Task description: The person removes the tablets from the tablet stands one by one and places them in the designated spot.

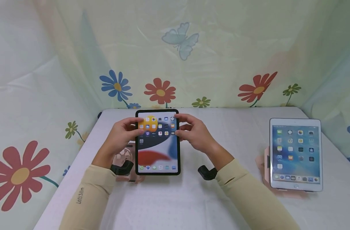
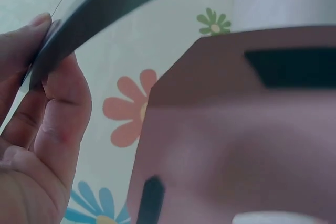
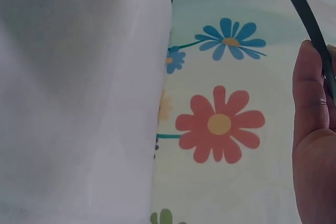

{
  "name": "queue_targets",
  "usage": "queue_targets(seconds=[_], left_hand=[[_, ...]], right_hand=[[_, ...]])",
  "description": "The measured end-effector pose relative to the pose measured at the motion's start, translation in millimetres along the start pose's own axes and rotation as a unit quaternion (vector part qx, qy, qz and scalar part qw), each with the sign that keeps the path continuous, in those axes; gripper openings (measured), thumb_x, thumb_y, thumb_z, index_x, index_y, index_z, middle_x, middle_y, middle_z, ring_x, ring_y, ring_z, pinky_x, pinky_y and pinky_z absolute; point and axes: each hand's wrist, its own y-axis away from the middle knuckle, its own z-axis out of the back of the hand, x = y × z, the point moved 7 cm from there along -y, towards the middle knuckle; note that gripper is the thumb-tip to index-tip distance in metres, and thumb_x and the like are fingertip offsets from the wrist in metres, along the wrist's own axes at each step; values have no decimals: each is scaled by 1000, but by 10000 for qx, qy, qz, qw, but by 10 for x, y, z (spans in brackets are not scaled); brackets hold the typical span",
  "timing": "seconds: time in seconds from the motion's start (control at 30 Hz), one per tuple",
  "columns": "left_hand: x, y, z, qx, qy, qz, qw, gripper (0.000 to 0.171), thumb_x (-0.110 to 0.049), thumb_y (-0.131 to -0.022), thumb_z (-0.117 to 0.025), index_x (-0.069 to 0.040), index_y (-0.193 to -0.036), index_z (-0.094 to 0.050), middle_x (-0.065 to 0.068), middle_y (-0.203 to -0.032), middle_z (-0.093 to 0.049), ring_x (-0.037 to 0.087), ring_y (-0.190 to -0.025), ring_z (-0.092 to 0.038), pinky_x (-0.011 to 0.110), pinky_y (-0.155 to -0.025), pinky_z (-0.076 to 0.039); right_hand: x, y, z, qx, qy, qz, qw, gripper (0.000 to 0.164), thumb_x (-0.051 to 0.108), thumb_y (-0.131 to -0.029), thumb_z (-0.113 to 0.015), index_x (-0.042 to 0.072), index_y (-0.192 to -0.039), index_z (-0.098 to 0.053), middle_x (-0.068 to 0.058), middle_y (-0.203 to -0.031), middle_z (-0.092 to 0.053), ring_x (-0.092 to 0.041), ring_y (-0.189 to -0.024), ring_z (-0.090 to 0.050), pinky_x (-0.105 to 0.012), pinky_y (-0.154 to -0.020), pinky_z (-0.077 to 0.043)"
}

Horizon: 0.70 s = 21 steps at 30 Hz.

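Note:
Both hands hold a black-framed tablet point(image 1: 157, 153) with app icons on its screen, above the table. My left hand point(image 1: 118, 135) pinches its left edge between thumb and fingers. On the opposite edge, my right hand point(image 1: 196, 131) pinches at about the same height. Seen from the wrists, the tablet looks like a thin dark strip point(image 2: 89, 30) and bends slightly in the right wrist view. Partly hidden behind it and below my left hand, a pink tablet stand point(image 1: 124, 156) is on the table. In the left wrist view the stand's plate point(image 2: 199, 150) has dark pads.
At the right of the table a white-framed tablet point(image 1: 296, 153) leans on another pink stand point(image 1: 267, 169). The table has a white cloth point(image 1: 180, 204). A curtain point(image 1: 221, 48) with printed flowers and a butterfly surrounds the table at the back and sides.

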Motion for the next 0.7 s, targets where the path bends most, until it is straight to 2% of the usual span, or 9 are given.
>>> queue_targets(seconds=[0.17,0.53,0.7], left_hand=[[24,-17,-71,-32,93,126,9999,48,-13,-94,-73,-12,-139,-58,17,-129,-55,37,-112,-59,40,-83,-58],[10,-52,-251,127,473,34,9988,47,-10,-93,-73,-12,-137,-58,14,-132,-52,36,-116,-56,41,-84,-58],[-6,-57,-340,165,403,96,9990,46,-12,-92,-74,-13,-135,-60,13,-129,-54,34,-114,-57,40,-83,-58]], right_hand=[[-45,37,44,-48,-103,-27,9999,54,0,-93,-65,7,-144,-51,-15,-135,-52,-30,-99,-59,-35,-77,-59],[-99,126,195,-144,-178,-53,9997,54,-1,-92,-66,5,-144,-52,-16,-134,-52,-30,-99,-60,-34,-77,-59],[-165,168,268,-191,-150,-107,9996,53,-1,-93,-66,5,-143,-51,-17,-135,-52,-29,-98,-60,-33,-77,-59]])
